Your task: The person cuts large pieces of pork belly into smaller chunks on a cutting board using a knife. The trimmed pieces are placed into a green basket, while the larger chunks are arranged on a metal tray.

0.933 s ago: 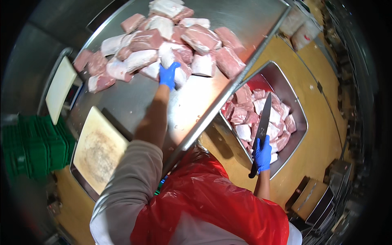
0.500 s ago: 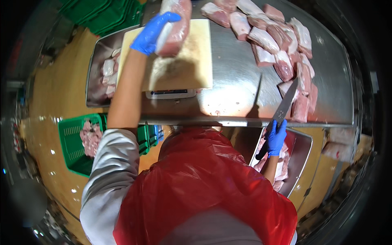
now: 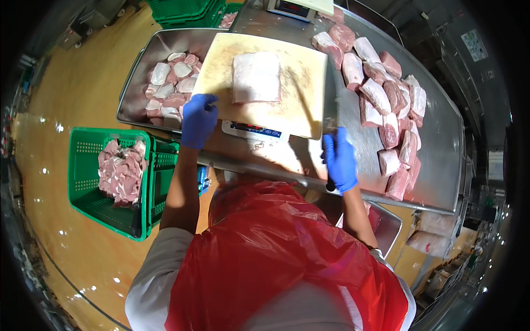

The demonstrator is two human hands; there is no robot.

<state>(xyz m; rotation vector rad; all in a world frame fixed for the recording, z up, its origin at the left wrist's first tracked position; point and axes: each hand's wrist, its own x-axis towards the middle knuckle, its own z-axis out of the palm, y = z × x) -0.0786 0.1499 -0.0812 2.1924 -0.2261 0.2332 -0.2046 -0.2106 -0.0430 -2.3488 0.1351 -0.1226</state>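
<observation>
A block of pale meat (image 3: 256,77) lies flat, white fat side up, on the cutting board (image 3: 301,118). The board rests on a scale (image 3: 254,131), whose display edge shows below it. My left hand (image 3: 199,121), in a blue glove, hovers at the board's near left corner, fingers loosely bent and holding nothing. In its blue glove, my right hand (image 3: 340,161) is closed around a knife, beside the board's near right corner. The knife's dark handle end (image 3: 330,186) shows under the hand; its blade points away along the board's right edge and is hard to make out.
Several meat pieces (image 3: 389,96) are heaped on the steel table (image 3: 436,182) at right. A metal tub (image 3: 130,105) of cut chunks stands left of the board. A green crate (image 3: 83,182) with meat is lower left; another metal tub (image 3: 391,234) sits below the table's front edge.
The meat block has been let go onto the board, and my left hand has drawn back toward me. My right hand has moved left with the knife, away from the heap.
</observation>
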